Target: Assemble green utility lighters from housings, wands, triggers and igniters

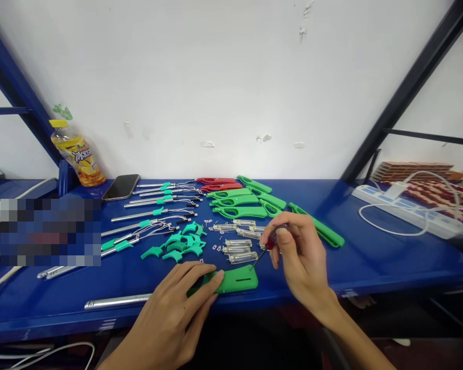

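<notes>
A green long-nosed gas lighter (239,280) lies along the front of the blue table, its metal tube (118,301) pointing left. My left hand (179,308) grips its handle, fingers over the top, hiding the trigger area. Closed round a small screwdriver (270,241) with a dark red handle is my right hand (303,257). The screwdriver's tip meets the lighter's right end, near a corner. Just behind lie clear fuel tanks (241,257), tiny pale parts (218,247) and a heap of teal triggers (183,244).
Metal tubes with wires (139,213) lie in rows at left. Green handle shells (239,211) and red ones (218,184) lie at the back. A phone (121,186) and a drink bottle (79,156) are back left. A white power strip (405,208) is at right.
</notes>
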Action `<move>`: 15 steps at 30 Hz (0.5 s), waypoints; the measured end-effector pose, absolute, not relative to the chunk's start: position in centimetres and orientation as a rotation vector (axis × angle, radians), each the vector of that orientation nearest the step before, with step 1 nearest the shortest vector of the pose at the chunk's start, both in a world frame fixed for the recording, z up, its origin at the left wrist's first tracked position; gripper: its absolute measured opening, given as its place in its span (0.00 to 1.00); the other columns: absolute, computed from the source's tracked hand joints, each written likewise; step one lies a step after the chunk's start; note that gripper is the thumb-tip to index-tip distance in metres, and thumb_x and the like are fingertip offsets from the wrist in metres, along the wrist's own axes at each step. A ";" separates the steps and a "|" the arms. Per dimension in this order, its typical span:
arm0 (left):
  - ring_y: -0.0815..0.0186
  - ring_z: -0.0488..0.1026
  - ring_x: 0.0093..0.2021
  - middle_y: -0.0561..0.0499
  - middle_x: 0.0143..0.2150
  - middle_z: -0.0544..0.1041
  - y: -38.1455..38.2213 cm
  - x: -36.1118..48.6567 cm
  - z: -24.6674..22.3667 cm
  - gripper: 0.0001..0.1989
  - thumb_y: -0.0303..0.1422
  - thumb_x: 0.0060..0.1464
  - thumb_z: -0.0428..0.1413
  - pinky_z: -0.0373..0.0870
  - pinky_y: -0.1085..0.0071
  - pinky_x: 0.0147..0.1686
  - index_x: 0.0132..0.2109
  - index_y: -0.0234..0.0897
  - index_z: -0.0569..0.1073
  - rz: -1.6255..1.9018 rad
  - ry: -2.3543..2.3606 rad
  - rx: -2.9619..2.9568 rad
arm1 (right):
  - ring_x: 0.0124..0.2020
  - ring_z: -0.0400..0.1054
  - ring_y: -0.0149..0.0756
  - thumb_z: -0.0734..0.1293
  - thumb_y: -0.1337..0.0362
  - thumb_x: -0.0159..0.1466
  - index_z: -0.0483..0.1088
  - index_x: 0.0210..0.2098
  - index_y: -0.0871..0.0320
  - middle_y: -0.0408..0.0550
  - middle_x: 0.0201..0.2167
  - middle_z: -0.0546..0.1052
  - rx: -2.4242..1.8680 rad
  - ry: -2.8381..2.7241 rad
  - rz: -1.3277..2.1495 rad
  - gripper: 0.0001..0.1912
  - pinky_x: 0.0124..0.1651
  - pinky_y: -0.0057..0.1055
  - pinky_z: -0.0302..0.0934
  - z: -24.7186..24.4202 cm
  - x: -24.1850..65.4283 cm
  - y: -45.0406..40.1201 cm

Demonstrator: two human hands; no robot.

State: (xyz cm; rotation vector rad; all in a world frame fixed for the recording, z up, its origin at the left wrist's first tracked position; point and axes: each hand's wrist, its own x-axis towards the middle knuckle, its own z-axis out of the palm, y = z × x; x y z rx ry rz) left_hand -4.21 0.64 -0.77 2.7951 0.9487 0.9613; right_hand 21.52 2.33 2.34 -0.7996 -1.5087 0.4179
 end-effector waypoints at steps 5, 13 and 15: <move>0.54 0.77 0.57 0.43 0.58 0.79 0.7 -4.2 -0.8 0.24 0.23 0.71 0.50 0.80 0.55 0.56 0.69 0.43 0.71 0.977 0.945 2.798 | 0.17 0.63 0.25 0.61 0.60 0.79 0.69 0.51 0.48 0.38 0.31 0.78 -0.808 -1.496 0.397 0.05 0.19 0.24 0.60 2.4 21.5 2.3; 0.55 0.75 0.58 0.42 0.59 0.78 0.6 -4.2 -0.8 0.24 0.22 0.72 0.49 0.78 0.55 0.57 0.70 0.43 0.69 0.944 0.940 2.806 | 0.18 0.63 0.24 0.61 0.62 0.80 0.69 0.51 0.48 0.38 0.32 0.78 -0.788 -1.507 0.422 0.06 0.20 0.24 0.60 2.3 21.6 2.2; 0.55 0.76 0.58 0.42 0.59 0.78 0.6 -4.3 -0.7 0.24 0.23 0.72 0.49 0.78 0.55 0.57 0.70 0.43 0.69 0.947 0.943 2.808 | 0.18 0.63 0.25 0.61 0.62 0.79 0.69 0.51 0.48 0.38 0.32 0.78 -0.788 -1.488 0.401 0.05 0.20 0.24 0.60 2.3 21.5 2.2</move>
